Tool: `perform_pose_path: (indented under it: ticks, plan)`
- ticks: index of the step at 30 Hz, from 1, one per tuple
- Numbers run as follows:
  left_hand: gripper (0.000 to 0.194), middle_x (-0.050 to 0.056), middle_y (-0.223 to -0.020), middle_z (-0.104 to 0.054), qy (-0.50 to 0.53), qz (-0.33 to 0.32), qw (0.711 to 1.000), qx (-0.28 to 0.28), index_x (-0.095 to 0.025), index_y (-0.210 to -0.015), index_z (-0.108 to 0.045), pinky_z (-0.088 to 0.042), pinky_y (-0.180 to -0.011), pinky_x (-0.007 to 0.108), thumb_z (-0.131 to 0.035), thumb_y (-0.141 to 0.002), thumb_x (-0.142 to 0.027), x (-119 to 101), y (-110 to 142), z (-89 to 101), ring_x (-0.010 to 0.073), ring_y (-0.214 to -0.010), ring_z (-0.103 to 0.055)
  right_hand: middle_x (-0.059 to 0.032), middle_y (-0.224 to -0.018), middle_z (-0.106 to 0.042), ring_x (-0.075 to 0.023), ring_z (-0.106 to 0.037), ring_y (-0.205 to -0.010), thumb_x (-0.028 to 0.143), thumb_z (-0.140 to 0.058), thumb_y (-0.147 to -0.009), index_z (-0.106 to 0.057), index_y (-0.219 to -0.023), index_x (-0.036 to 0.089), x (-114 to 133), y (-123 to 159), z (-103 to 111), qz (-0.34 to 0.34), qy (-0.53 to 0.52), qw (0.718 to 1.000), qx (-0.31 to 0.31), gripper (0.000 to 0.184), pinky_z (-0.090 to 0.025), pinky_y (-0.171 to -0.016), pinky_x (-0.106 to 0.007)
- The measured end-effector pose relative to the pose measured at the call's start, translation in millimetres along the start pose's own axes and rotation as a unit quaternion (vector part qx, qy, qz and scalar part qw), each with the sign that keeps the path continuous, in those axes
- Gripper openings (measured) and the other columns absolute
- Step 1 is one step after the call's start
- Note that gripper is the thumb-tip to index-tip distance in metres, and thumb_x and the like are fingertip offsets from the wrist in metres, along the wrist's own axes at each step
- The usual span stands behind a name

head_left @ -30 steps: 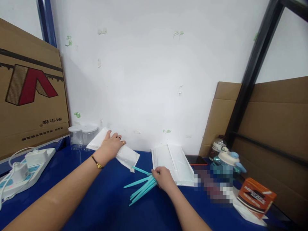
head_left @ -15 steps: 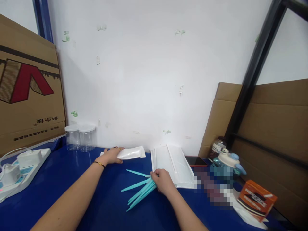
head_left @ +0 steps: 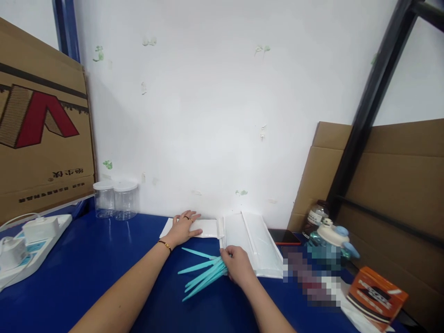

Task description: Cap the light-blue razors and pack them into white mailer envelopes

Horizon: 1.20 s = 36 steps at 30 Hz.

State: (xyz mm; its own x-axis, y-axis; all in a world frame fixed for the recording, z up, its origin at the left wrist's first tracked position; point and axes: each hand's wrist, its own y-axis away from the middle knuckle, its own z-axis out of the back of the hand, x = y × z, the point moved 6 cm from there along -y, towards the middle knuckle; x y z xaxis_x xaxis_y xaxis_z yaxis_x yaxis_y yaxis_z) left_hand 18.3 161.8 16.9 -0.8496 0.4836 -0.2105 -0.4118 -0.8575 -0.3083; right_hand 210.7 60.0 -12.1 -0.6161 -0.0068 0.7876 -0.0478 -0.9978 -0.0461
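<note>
My left hand point(head_left: 182, 227) lies flat, fingers spread, on a small stack of white pouches point(head_left: 206, 228) at the back of the blue table point(head_left: 86, 277), close to the wall. My right hand point(head_left: 237, 266) is closed round one end of a bunch of teal plastic sticks point(head_left: 203, 273), which fan out to the left on the table. A larger stack of white pouches point(head_left: 253, 243) lies just right of both hands, touching the small stack.
Two clear jars with white lids point(head_left: 114, 200) stand at the back left beside a cardboard box point(head_left: 41, 125). A white power strip with plugs point(head_left: 27, 240) lies far left. A phone point(head_left: 284, 237), bottles point(head_left: 328, 236) and an orange box point(head_left: 376, 292) crowd the right.
My left hand has slid the small white pouch stack from the back left rightward, laying it flat against the larger stack. My right hand has stayed on the teal sticks.
</note>
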Motion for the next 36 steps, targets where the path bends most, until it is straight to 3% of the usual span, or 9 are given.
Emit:
perform_pose_path:
  ticks: [1,3,6,9,12,16,22,28,36]
  plan:
    - [0.053,0.011,-0.136,-0.042,0.024,0.007,1.0,-0.011,-0.026,-0.129,-0.044,-0.021,-0.101,0.049,-0.034,-0.086,-0.056,-6,4,6.3,0.0279,-0.128,-0.031,0.0053,-0.035,-0.04,-0.0117,-0.047,-0.032,0.04,-0.039,-0.088,-0.054,-0.064,0.019,0,0,1,-0.003,0.001,1.0,-0.003,0.035,-0.032,-0.037,-0.019]
    - [0.055,0.011,-0.128,-0.049,0.086,-0.008,0.995,0.05,-0.024,-0.125,-0.048,-0.025,-0.1,0.046,-0.025,-0.089,-0.058,-24,16,6.8,0.0255,-0.119,-0.042,0.0042,-0.037,-0.044,-0.0118,-0.047,-0.032,0.039,-0.037,-0.089,-0.056,-0.068,0.019,0,0,2,-0.005,0.014,1.0,-0.006,0.034,-0.031,-0.036,-0.02]
    - [0.073,0.012,-0.131,-0.045,0.106,-0.071,0.973,0.19,-0.026,-0.132,-0.041,-0.028,-0.099,0.046,-0.047,-0.073,-0.069,-60,45,-6.0,0.0308,-0.12,-0.04,0.0008,-0.047,-0.055,-0.0113,-0.049,-0.036,0.035,-0.037,-0.09,-0.057,-0.074,0.018,4,2,0,0.011,0.057,0.998,-0.018,0.031,-0.031,-0.038,-0.02]
    - [0.077,0.011,-0.122,-0.046,0.067,-0.098,0.975,0.189,-0.027,-0.126,-0.045,-0.033,-0.093,0.05,-0.059,-0.062,-0.068,-83,70,-8.5,0.0337,-0.114,-0.04,-0.0022,-0.059,-0.061,-0.01,-0.053,-0.043,0.03,-0.041,-0.089,-0.057,-0.071,0.017,12,7,0,0.06,0.108,0.992,-0.038,0.027,-0.034,-0.045,-0.019]
    - [0.054,0.008,-0.112,-0.049,0.051,-0.112,0.979,0.164,-0.029,-0.117,-0.05,-0.039,-0.087,0.046,-0.059,-0.07,-0.055,-92,87,-4.8,0.0293,-0.105,-0.045,0.0,-0.06,-0.06,-0.0081,-0.051,-0.037,0.034,-0.042,-0.088,-0.059,-0.077,0.017,14,15,-5,0.082,0.109,0.99,0.048,0.027,-0.033,-0.042,-0.019]
    - [0.048,0.006,-0.109,-0.048,0.066,-0.115,0.977,0.167,-0.032,-0.116,-0.05,-0.038,-0.086,0.044,-0.059,-0.072,-0.05,-92,102,-0.1,0.0277,-0.103,-0.045,0.0028,-0.056,-0.057,-0.0076,-0.049,-0.032,0.035,-0.044,-0.086,-0.064,-0.083,0.018,14,26,-5,0.079,0.098,0.979,0.161,0.026,-0.031,-0.039,-0.019]
    - [0.057,0.006,-0.109,-0.049,0.105,-0.113,0.974,0.164,-0.031,-0.122,-0.049,-0.039,-0.086,0.037,-0.062,-0.071,-0.054,-92,109,2.6,0.0268,-0.101,-0.047,-0.0013,-0.076,-0.066,-0.0128,-0.059,-0.064,0.021,-0.05,-0.079,-0.068,-0.076,0.02,31,24,23,0.169,0.104,0.978,0.06,0.018,-0.039,-0.06,-0.02]
    - [0.045,0.005,-0.102,-0.054,0.211,-0.091,0.96,0.159,-0.025,-0.118,-0.053,-0.042,-0.081,0.029,-0.046,-0.083,-0.053,-77,101,8.0,0.0192,-0.093,-0.052,-0.0007,-0.086,-0.063,-0.014,-0.056,-0.077,0.018,-0.056,-0.073,-0.069,-0.084,0.024,29,26,15,0.188,0.156,0.965,0.094,0.018,-0.038,-0.066,-0.021]
    - [0.019,0.001,-0.089,-0.062,0.163,-0.078,0.97,0.161,-0.022,-0.087,-0.062,-0.04,-0.067,0.024,-0.051,-0.078,-0.034,-54,94,8.5,0.0166,-0.081,-0.055,-0.0006,-0.085,-0.061,-0.014,-0.055,-0.079,0.016,-0.062,-0.068,-0.065,-0.074,0.02,26,25,3,0.184,0.164,0.964,0.105,0.007,-0.036,-0.066,-0.021]
